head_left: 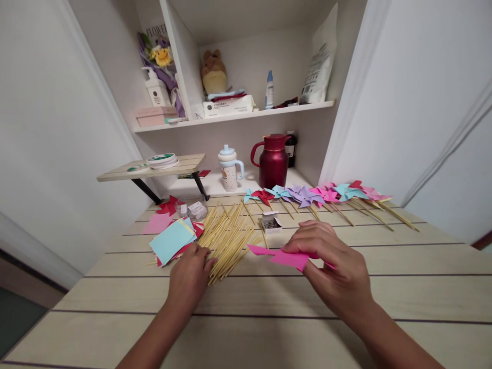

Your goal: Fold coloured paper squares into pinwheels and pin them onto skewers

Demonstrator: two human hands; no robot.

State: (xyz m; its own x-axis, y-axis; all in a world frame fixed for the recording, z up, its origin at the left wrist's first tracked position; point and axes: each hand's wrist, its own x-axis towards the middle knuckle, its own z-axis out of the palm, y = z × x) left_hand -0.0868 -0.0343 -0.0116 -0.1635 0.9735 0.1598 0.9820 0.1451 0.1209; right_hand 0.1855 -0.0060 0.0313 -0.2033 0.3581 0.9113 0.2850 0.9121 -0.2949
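Note:
Held between the thumb and fingers of my right hand (334, 261) is a bright pink paper pinwheel (288, 259), raised over the table with its cut flaps pointing left. My left hand (190, 274) rests at the near left side of a pile of thin wooden sticks (230, 246), fingers curled in. What those fingers grip, if anything, is hidden. Just behind that hand lies a stack of coloured paper sheets (172, 241), light blue on top. Between the sticks and the finished pinwheels stands a small open white box (271, 222) of metal fasteners.
Several pinwheels on sticks (303, 196) line the table's back edge. Behind them stand a dark red jug (273, 163) and a light blue-lidded cup (229, 174). A small raised wooden stand (184, 166) holds tape rolls (162, 161) at the left. Clear plastic packs (197, 209) lie beneath.

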